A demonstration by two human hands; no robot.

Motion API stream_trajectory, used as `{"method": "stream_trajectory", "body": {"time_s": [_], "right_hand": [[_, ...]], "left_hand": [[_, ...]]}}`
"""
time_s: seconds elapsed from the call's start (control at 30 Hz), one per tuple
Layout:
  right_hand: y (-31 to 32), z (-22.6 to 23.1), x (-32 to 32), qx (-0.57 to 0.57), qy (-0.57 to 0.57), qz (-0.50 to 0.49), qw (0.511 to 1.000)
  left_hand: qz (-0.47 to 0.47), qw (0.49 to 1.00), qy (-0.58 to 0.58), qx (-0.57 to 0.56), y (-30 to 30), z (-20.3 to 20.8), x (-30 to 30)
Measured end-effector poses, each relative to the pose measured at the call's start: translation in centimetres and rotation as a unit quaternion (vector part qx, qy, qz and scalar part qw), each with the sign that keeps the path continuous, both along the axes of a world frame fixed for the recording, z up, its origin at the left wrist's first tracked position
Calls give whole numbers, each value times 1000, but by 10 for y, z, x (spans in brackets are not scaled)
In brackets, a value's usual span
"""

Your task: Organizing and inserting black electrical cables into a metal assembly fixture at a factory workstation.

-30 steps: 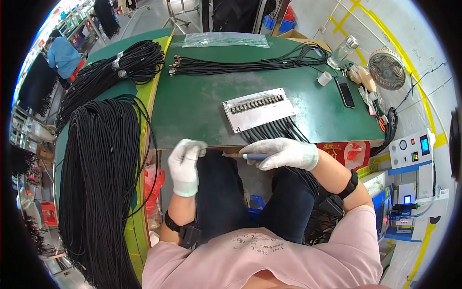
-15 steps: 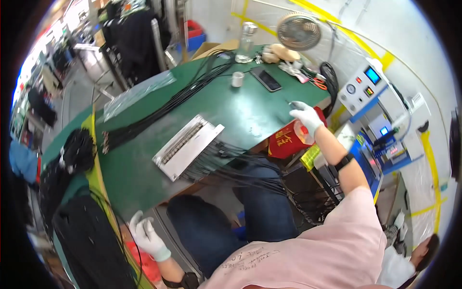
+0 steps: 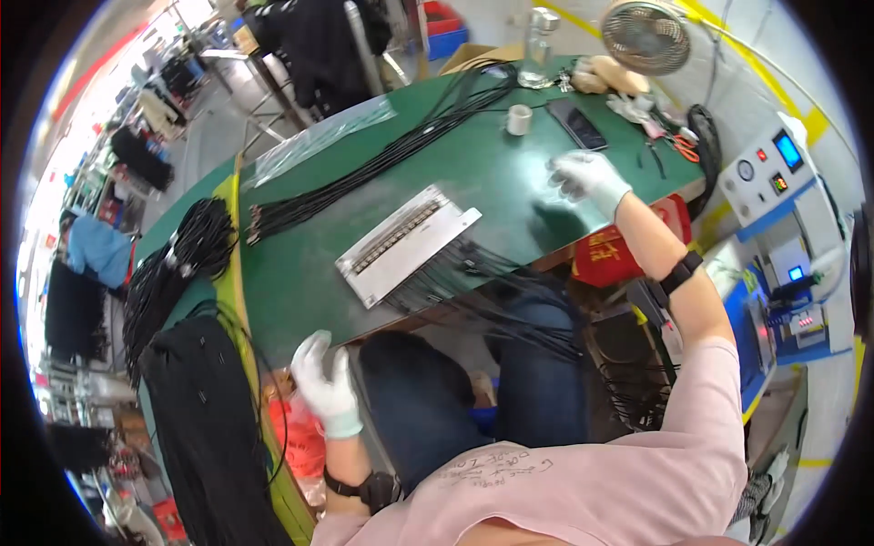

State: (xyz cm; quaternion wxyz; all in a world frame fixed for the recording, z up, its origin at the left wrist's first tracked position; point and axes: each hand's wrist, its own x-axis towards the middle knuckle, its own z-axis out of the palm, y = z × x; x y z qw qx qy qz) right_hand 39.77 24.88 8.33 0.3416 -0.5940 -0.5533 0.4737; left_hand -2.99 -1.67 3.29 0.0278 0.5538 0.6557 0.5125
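Note:
My left hand, in a white glove, is in front of the green table's near edge, left of my knees. Its thumb stands apart from the fingers, and it holds nothing. My right hand, also gloved, hovers above the table with loosely bent fingers apart and nothing seen in them. Dark pliers lie to its right, beside orange-handled scissors. Between my hands sits a pale metal fixture with a row of small slots. Thin black cables run from its near side across my lap.
A long cable bundle stretches over the table. Behind my right hand are a phone, a white cup and a glass bottle. Black cable coils hang at left. A control machine stands right.
The view has swung left. My right hand, with a dark tool tip by its fingers before, has moved left, and the pliers now lie on the table. My left hand has risen slightly.

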Motion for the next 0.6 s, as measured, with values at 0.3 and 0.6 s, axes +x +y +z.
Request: {"method": "stream_trajectory", "body": {"time_s": [0.3, 0.6], "right_hand": [[-3, -13, -149, -148, -154, 172, 962], [-26, -18, -129, -121, -79, 69, 987]], "left_hand": [[-110, 964, 223, -94, 36, 5, 20], [-171, 952, 229, -112, 52, -11, 23]]}}
